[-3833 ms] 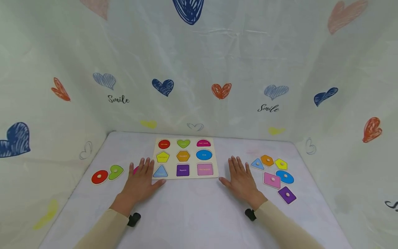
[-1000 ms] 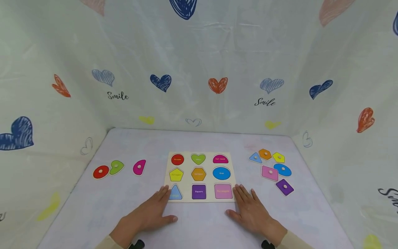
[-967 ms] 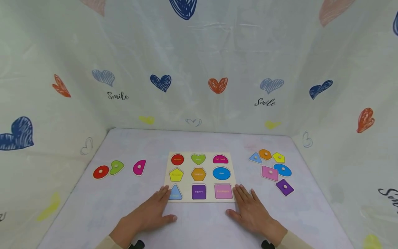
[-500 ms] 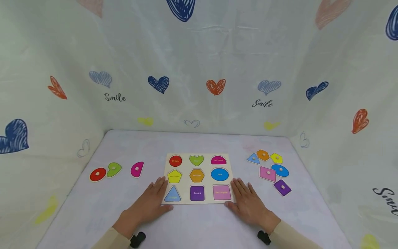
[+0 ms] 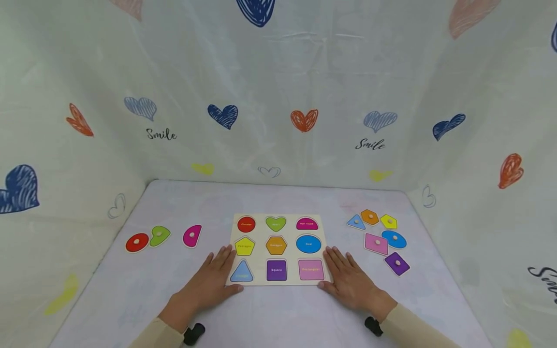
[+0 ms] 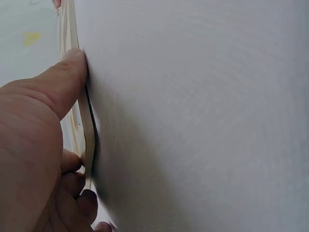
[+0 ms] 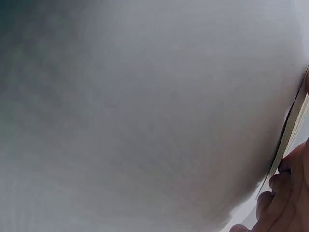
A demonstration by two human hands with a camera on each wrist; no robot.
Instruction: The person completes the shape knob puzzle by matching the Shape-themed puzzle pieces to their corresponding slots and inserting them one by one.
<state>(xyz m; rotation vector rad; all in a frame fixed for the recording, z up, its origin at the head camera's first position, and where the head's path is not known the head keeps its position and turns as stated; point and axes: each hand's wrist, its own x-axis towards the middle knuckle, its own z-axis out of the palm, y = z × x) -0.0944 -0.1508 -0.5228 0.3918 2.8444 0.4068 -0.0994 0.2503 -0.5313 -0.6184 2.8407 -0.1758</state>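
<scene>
A cream shape puzzle board (image 5: 259,270) lies flat on the table, showing labelled coloured shapes in three rows. My left hand (image 5: 204,282) rests at its left side, fingers extended and thumb at the near corner. Opposite it, my right hand (image 5: 351,282) touches the right side, with its thumb by the near right corner. In the left wrist view the thumb (image 6: 70,72) presses against the board's edge (image 6: 86,116). Only fingers (image 7: 276,198) beside the board's edge (image 7: 288,133) show in the right wrist view.
Knobbed pieces lie left: a red circle (image 5: 137,243), green heart (image 5: 160,236) and magenta half round (image 5: 192,236). To the right lie a triangle (image 5: 356,222), hexagon (image 5: 370,217), pentagon (image 5: 389,222), oval (image 5: 394,239), pink rectangle (image 5: 376,244) and purple square (image 5: 397,264). Patterned curtains surround the table.
The board has come nearer and slightly right since the oldest frame. Within the last second, both hands slid forward along its sides and the thumbs came to its near corners.
</scene>
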